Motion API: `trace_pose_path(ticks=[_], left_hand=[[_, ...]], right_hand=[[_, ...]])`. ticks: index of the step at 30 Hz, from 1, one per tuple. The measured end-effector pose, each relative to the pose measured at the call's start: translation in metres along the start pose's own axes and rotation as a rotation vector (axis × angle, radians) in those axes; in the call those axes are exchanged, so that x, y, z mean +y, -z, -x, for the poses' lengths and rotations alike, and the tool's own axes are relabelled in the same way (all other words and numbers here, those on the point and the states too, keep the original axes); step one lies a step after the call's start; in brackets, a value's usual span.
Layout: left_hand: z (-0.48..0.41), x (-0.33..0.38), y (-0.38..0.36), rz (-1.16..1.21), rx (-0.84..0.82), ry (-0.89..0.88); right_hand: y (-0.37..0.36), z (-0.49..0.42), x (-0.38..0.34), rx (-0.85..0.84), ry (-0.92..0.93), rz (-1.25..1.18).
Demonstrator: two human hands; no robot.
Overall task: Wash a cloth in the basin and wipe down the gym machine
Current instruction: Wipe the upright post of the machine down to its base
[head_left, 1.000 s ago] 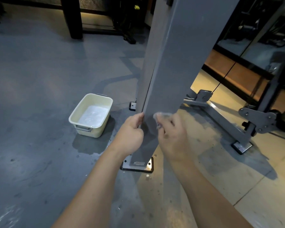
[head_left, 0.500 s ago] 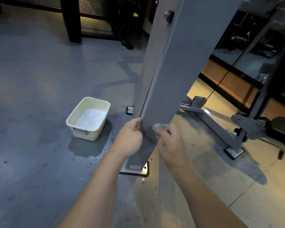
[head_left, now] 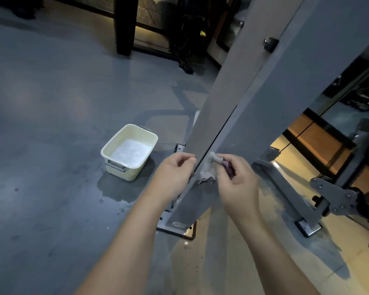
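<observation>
One cloth (head_left: 208, 171), one basin (head_left: 130, 151), two hands gripping.

Your two arms enter from the bottom edge of the view, both bare from the frame's edge to the fingertips, with no sleeve or cuff showing. Your left hand (head_left: 175, 171) and your right hand (head_left: 235, 184) wear no gloves. Your wrists carry no watch or band, and your fingers show no rings. No other part of your body appears.
</observation>
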State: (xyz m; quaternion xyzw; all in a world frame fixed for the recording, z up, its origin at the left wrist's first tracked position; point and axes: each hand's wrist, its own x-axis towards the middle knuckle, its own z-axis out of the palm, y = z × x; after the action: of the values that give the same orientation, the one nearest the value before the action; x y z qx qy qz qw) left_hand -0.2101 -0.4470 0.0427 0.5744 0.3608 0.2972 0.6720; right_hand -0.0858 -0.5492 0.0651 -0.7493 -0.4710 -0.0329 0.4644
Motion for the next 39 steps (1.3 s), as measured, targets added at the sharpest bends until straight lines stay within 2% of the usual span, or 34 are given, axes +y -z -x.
trace_pose_path(ticks=[3,8,13,16,18,21,23,25,28,32,35,39], left_hand=[[0.004,0.004,-0.002,0.057,-0.152,-0.083],[0.009,-0.002,0.004,-0.044,-0.259,-0.175],[0.006,-0.014,0.0,-0.322,-0.009,-0.174],[0.006,-0.023,-0.001,-0.324,0.05,-0.144],[0.004,-0.021,-0.002,-0.234,0.053,-0.161],[-0.001,-0.009,-0.016,-0.076,0.101,-0.246],[-0.006,-0.006,-0.033,-0.084,0.155,-0.308],[-0.012,-0.007,-0.05,-0.145,0.239,-0.365],[-0.012,-0.013,-0.072,-0.117,0.394,-0.365],[-0.01,-0.017,-0.09,-0.064,0.543,-0.432],[-0.017,-0.017,-0.095,-0.158,0.58,-0.546],[-0.023,-0.013,-0.096,-0.303,0.493,-0.617]], right_hand=[[-0.004,0.0,-0.005,-0.049,-0.159,-0.264],[0.004,-0.002,-0.007,-0.159,-0.205,-0.299],[0.005,0.007,0.002,-0.218,-0.302,-0.206],[0.003,0.011,0.005,-0.23,-0.355,-0.167],[0.003,0.011,0.005,-0.156,-0.334,-0.162],[0.009,0.007,-0.003,0.017,-0.196,-0.064],[0.015,0.0,-0.002,0.119,-0.099,0.075],[0.016,-0.009,0.005,0.177,-0.095,0.156],[0.013,-0.019,0.011,0.221,-0.19,0.098],[0.016,-0.018,0.011,0.244,-0.135,0.018],[0.021,-0.023,0.014,0.242,-0.056,0.039],[0.025,-0.03,0.015,0.256,-0.071,0.045]])
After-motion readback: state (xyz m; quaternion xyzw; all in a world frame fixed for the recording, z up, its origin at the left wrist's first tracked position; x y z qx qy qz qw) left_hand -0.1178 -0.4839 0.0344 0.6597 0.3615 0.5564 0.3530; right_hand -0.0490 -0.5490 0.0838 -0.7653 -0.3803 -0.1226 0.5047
